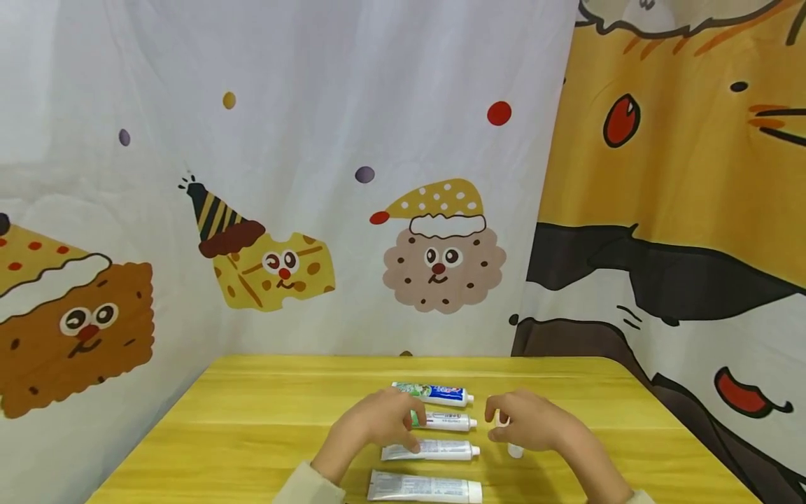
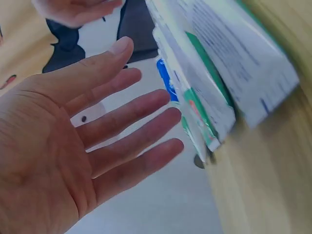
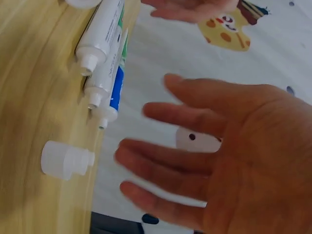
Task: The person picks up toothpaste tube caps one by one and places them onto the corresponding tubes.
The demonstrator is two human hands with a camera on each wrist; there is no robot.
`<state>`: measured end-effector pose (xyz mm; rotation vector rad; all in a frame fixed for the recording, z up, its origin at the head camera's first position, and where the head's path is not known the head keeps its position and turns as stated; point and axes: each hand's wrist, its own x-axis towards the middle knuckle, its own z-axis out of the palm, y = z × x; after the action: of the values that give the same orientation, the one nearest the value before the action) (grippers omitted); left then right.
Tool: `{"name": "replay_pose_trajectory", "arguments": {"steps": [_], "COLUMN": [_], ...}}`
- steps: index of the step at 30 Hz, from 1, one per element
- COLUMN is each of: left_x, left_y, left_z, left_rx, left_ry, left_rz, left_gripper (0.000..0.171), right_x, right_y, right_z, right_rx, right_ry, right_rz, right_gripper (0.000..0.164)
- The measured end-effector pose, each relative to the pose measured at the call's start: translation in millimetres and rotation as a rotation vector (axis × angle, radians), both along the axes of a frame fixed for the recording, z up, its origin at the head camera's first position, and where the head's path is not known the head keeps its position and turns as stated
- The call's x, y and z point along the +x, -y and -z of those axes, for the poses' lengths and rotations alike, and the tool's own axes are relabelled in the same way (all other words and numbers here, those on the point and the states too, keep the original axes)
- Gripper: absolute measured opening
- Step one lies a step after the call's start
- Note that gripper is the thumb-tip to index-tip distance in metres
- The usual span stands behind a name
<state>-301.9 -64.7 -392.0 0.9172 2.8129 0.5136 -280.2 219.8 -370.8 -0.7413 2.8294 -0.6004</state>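
Several toothpaste tubes lie in a row across the table, nozzles to the right. The farthest tube (image 1: pixel 448 395) is blue, green and white; the second tube (image 1: pixel 448 421) and third tube (image 1: pixel 443 451) are mostly white. All three show bare nozzles. The nearest tube (image 1: pixel 422 486) wears a wide white cap (image 1: pixel 475 492). My left hand (image 1: pixel 385 418) hovers over the tubes' left part, fingers spread and holding nothing in the left wrist view. Right of the nozzles, my right hand (image 1: pixel 532 421) hovers with loose, empty fingers over loose white caps (image 3: pixel 56 160), partly hidden by it in the head view.
The yellow wood-grain table (image 1: pixel 252 420) extends to both sides of the tubes. Behind its far edge hangs a white curtain (image 1: pixel 302 126) with cartoon prints, and a second printed curtain (image 1: pixel 680 175) hangs on the right.
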Motion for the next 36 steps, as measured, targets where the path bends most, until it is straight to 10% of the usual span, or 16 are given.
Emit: {"name": "replay_pose_trajectory", "arguments": {"steps": [10,36], "left_x": [-5.7,10.8], "left_y": [-2.1,-10.3], "left_z": [18.9,24.8], "left_rx": [-0.062,-0.197], "left_ry": [0.052,-0.068], "left_rz": [-0.06,-0.06], "left_gripper": [0.034,0.041], "right_x": [-9.9,-13.5], "right_y": [2.3,-6.7], "right_z": [19.9,33.4], "right_rx": [0.124,0.132], "right_ry": [0.09,0.073], "right_rz": [0.216,0.243], "right_gripper": [0.021,0.034]}}
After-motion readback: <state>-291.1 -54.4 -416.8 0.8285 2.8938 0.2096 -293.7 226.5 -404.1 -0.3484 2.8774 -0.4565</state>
